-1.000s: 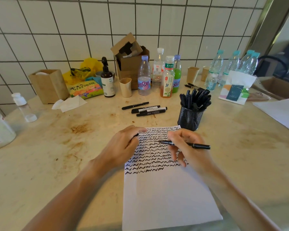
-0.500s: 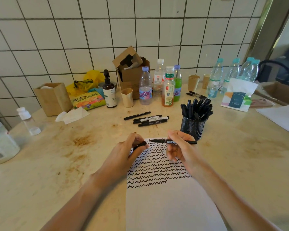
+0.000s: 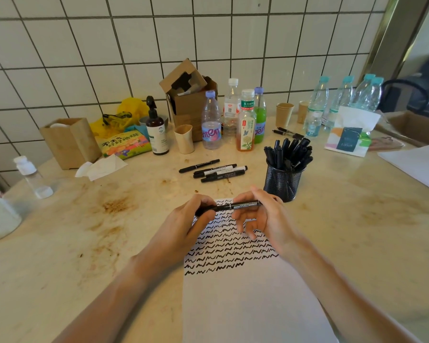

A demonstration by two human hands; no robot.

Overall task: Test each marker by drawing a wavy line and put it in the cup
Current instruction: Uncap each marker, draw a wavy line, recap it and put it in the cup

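The black mesh cup [image 3: 284,182] stands on the bench [image 3: 344,219], packed with black markers [image 3: 289,153] leaning toward its right rim. Just in front and left of the cup, both hands hold one black marker [image 3: 243,205] level above the top edge of the paper sheet [image 3: 245,293]: the left hand [image 3: 193,226] pinches its left end, the right hand [image 3: 265,219] grips its barrel. The sheet's upper part carries rows of black wavy lines [image 3: 228,248]; its lower part is blank and runs to the near edge of the view. Left of the cup, four loose markers [image 3: 213,170] lie on the bench. Behind the cup stand drink bottles [image 3: 245,120], an open cardboard box [image 3: 191,105] and paper cups [image 3: 284,114]. Right of the cup the stained benchtop is bare up to another white sheet [image 3: 416,164].
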